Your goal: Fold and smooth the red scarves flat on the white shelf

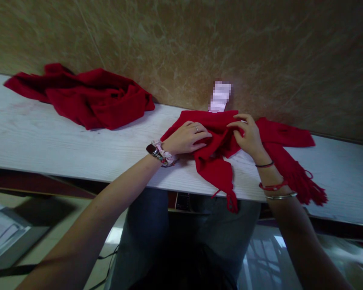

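A red scarf (214, 167) lies bunched on the white shelf in front of me, its tasselled end hanging over the front edge. From the left, my left hand (188, 138) is on the folded cloth, with bent fingers closed on it; the fingertips are partly lost in the folds. My right hand (247, 135) reaches the upper right of the bundle, thumb and fingers curled in on the fabric. Beside and partly behind my right wrist lies more red fabric (286, 133) with a fringed end; whether it joins the bunched scarf is hidden.
Another heap of red cloth (93, 98) sits on the left of the white shelf (115, 149). A pixelated, pale upright object (220, 96) stands against the brown marbled wall (169, 52). Below the shelf are my legs (148, 233), a dark phone-like object (182, 200) and a grey box (15, 237) with papers.
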A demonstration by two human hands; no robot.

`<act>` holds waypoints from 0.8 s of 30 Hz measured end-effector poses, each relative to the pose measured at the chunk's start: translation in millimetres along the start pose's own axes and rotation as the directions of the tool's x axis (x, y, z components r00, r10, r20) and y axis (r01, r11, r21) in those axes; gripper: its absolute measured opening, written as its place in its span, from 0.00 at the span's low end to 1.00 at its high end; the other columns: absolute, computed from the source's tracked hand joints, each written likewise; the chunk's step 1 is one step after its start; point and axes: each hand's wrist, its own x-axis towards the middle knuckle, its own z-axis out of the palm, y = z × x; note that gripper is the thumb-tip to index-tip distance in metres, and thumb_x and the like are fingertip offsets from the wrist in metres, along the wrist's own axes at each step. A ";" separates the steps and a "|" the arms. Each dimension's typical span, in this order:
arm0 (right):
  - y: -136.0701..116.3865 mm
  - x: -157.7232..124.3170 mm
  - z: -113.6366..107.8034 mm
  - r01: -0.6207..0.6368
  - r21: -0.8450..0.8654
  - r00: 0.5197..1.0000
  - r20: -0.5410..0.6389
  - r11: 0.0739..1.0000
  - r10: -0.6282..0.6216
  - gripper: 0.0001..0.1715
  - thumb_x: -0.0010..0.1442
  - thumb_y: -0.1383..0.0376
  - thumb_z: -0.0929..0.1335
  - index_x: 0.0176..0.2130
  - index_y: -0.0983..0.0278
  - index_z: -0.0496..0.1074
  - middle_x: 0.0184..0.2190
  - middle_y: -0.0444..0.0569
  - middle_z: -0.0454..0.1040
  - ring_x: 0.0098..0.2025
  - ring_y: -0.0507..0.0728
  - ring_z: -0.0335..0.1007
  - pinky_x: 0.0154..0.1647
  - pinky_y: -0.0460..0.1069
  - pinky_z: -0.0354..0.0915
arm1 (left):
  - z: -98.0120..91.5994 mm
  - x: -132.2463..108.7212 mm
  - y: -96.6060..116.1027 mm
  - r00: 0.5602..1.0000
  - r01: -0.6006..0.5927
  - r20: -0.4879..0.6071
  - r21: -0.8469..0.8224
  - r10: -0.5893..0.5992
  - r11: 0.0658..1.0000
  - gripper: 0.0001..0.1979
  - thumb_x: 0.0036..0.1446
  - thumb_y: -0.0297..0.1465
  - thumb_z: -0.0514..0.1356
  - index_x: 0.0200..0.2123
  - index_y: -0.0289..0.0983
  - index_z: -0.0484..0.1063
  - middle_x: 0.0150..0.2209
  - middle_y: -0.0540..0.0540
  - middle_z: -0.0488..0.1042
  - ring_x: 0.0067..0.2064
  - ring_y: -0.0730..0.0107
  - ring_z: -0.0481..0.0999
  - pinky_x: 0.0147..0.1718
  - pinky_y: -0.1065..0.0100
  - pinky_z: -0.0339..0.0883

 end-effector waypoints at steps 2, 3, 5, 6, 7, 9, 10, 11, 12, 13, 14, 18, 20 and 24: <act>-4.0 0.0 -2.5 0.055 0.042 0.996 0.064 0.998 -0.057 0.16 0.53 0.72 0.62 0.38 0.58 0.73 0.48 0.50 0.65 0.53 0.61 0.61 0.54 0.60 0.59 | 3.4 -2.0 -5.1 0.998 0.065 -0.018 0.013 -0.064 0.998 0.11 0.59 0.30 0.54 0.45 0.38 0.70 0.40 0.44 0.72 0.44 0.65 0.68 0.44 0.63 0.58; -6.6 -0.1 -3.1 0.077 0.057 0.992 0.100 0.995 -0.082 0.16 0.54 0.71 0.62 0.40 0.58 0.72 0.50 0.50 0.64 0.54 0.61 0.60 0.55 0.61 0.58 | 4.0 -2.8 -6.9 0.996 0.088 -0.022 0.014 -0.087 0.996 0.11 0.60 0.29 0.53 0.44 0.38 0.70 0.39 0.45 0.72 0.43 0.66 0.69 0.43 0.64 0.58; -11.5 -0.4 -2.6 0.109 0.064 0.979 0.163 0.992 -0.118 0.14 0.55 0.67 0.64 0.42 0.57 0.72 0.52 0.51 0.63 0.55 0.62 0.58 0.55 0.62 0.57 | 3.5 -3.3 -7.6 0.994 0.107 -0.011 0.005 -0.107 0.994 0.11 0.61 0.30 0.52 0.44 0.38 0.70 0.39 0.45 0.72 0.43 0.66 0.69 0.43 0.64 0.58; -13.1 -0.6 -1.8 0.122 0.058 0.974 0.188 0.991 -0.130 0.13 0.55 0.66 0.65 0.41 0.58 0.72 0.52 0.51 0.63 0.55 0.63 0.58 0.55 0.63 0.57 | 2.8 -3.0 -6.7 0.994 0.105 0.000 -0.007 -0.105 0.994 0.11 0.61 0.32 0.53 0.45 0.38 0.69 0.41 0.45 0.72 0.44 0.65 0.68 0.43 0.64 0.58; -14.0 -0.8 -0.9 0.133 0.051 0.968 0.207 0.990 -0.140 0.11 0.54 0.65 0.66 0.40 0.58 0.73 0.51 0.51 0.64 0.55 0.64 0.58 0.55 0.63 0.57 | 2.1 -2.4 -5.3 0.995 0.101 0.009 -0.022 -0.100 0.995 0.13 0.60 0.34 0.54 0.47 0.38 0.68 0.43 0.44 0.71 0.46 0.65 0.68 0.44 0.64 0.58; -13.6 -1.2 0.9 0.147 0.041 0.961 0.230 0.988 -0.152 0.07 0.54 0.66 0.66 0.34 0.58 0.73 0.50 0.51 0.65 0.54 0.64 0.59 0.55 0.64 0.57 | 1.8 -1.0 -2.2 0.996 0.091 0.014 -0.053 -0.090 0.995 0.18 0.57 0.37 0.57 0.50 0.39 0.66 0.48 0.43 0.68 0.49 0.63 0.66 0.45 0.63 0.58; -12.7 -1.3 1.5 0.149 0.042 0.959 0.236 0.988 -0.155 0.05 0.54 0.66 0.66 0.32 0.59 0.73 0.49 0.51 0.66 0.53 0.64 0.59 0.54 0.64 0.57 | 2.4 -0.5 -1.1 0.996 0.090 0.013 -0.065 -0.089 0.994 0.20 0.56 0.37 0.59 0.51 0.39 0.65 0.50 0.43 0.68 0.50 0.62 0.65 0.46 0.63 0.58; -11.7 -1.4 1.9 0.149 0.045 0.959 0.239 0.988 -0.155 0.05 0.54 0.66 0.66 0.30 0.59 0.73 0.48 0.51 0.66 0.53 0.63 0.60 0.54 0.64 0.57 | 3.5 -0.2 -0.5 0.996 0.094 0.012 -0.072 -0.093 0.993 0.20 0.56 0.36 0.59 0.51 0.39 0.65 0.49 0.43 0.68 0.50 0.63 0.65 0.46 0.63 0.58; -10.8 -1.4 2.3 0.146 0.049 0.959 0.240 0.988 -0.153 0.05 0.55 0.65 0.66 0.29 0.59 0.72 0.47 0.51 0.66 0.52 0.63 0.60 0.54 0.63 0.58 | 4.9 -0.1 -0.5 0.995 0.099 0.013 -0.074 -0.098 0.992 0.18 0.56 0.34 0.58 0.51 0.39 0.66 0.48 0.43 0.69 0.49 0.64 0.66 0.45 0.64 0.59; -10.2 -1.4 2.5 0.141 0.052 0.960 0.238 0.989 -0.149 0.05 0.55 0.65 0.66 0.28 0.60 0.72 0.47 0.51 0.67 0.52 0.63 0.61 0.54 0.63 0.58 | 6.4 -0.2 -0.7 0.995 0.099 0.017 -0.071 -0.098 0.993 0.16 0.57 0.32 0.57 0.50 0.38 0.67 0.45 0.44 0.70 0.48 0.65 0.67 0.45 0.64 0.59; -10.0 -1.2 2.7 0.134 0.053 0.962 0.233 0.990 -0.142 0.06 0.55 0.66 0.66 0.27 0.60 0.71 0.46 0.51 0.67 0.51 0.63 0.61 0.53 0.63 0.59 | 7.5 -0.4 -1.3 0.996 0.093 0.020 -0.063 -0.092 0.994 0.14 0.58 0.31 0.56 0.48 0.39 0.68 0.43 0.44 0.71 0.46 0.66 0.67 0.44 0.64 0.59; -9.3 0.2 0.7 0.101 0.052 0.984 0.139 0.994 -0.107 0.06 0.56 0.67 0.64 0.28 0.60 0.69 0.44 0.52 0.67 0.48 0.62 0.64 0.50 0.61 0.61 | 4.2 -1.1 -4.8 0.995 0.103 -0.017 -0.013 -0.103 0.995 0.10 0.60 0.28 0.52 0.40 0.39 0.73 0.39 0.45 0.72 0.44 0.65 0.67 0.43 0.63 0.59; -5.6 1.5 -3.4 0.068 0.031 0.997 0.027 0.997 -0.068 0.06 0.57 0.67 0.64 0.28 0.60 0.69 0.41 0.51 0.67 0.46 0.61 0.64 0.49 0.60 0.62 | -2.2 -2.3 -8.8 0.971 0.216 -0.103 0.013 -0.214 0.976 0.11 0.60 0.27 0.51 0.38 0.38 0.73 0.39 0.45 0.72 0.44 0.63 0.67 0.44 0.61 0.58; 8.3 3.0 -10.7 -0.042 -0.040 0.978 -0.205 0.998 0.033 0.07 0.58 0.63 0.65 0.27 0.59 0.68 0.37 0.52 0.67 0.42 0.61 0.63 0.45 0.60 0.64 | -10.4 -7.6 -23.0 0.858 0.470 -0.247 0.028 -0.450 0.882 0.11 0.59 0.27 0.50 0.39 0.37 0.71 0.40 0.44 0.70 0.46 0.59 0.66 0.44 0.58 0.58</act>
